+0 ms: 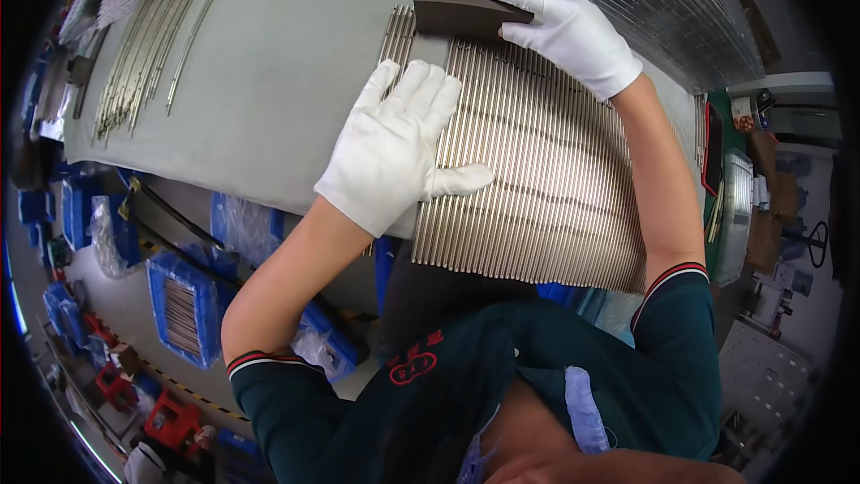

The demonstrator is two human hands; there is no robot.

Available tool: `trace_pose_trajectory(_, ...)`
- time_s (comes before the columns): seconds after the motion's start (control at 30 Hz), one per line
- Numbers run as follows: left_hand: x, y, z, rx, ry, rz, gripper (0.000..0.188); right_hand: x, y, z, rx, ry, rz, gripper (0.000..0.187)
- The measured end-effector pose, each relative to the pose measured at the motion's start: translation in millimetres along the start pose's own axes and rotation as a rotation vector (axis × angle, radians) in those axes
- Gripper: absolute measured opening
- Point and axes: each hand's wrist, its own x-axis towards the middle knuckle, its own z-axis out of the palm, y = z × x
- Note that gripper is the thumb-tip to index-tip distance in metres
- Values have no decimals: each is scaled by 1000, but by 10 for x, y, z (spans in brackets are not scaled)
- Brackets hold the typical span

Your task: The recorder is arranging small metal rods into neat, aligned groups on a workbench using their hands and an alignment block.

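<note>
A wide row of thin, shiny metal rods point(546, 188) lies side by side on the table, with their near ends reaching past its front edge. My left hand point(385, 148), in a white glove, rests flat with its fingers stretched forward and its thumb spread over the row's left part. A narrower group of rods point(397, 36) lies just left of the row, partly under that hand. At the rods' far ends, my gloved right hand point(573, 36) grips a dark brown rectangular block point(457, 9) between thumb and fingers. The glove leaves one fingertip bare.
Loose metal rods point(148, 54) are spread at the table's far left. The grey table point(242, 81) extends between them and the row. Stacked rods under clear plastic point(672, 9) stand at the back right. Blue bins point(184, 305) sit below the front edge, left.
</note>
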Motion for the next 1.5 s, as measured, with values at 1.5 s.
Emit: trace_pose_trajectory(1.5,-18,-83,-203,-50,-52,-7,85,-1430,612,-807,181,489,476,61)
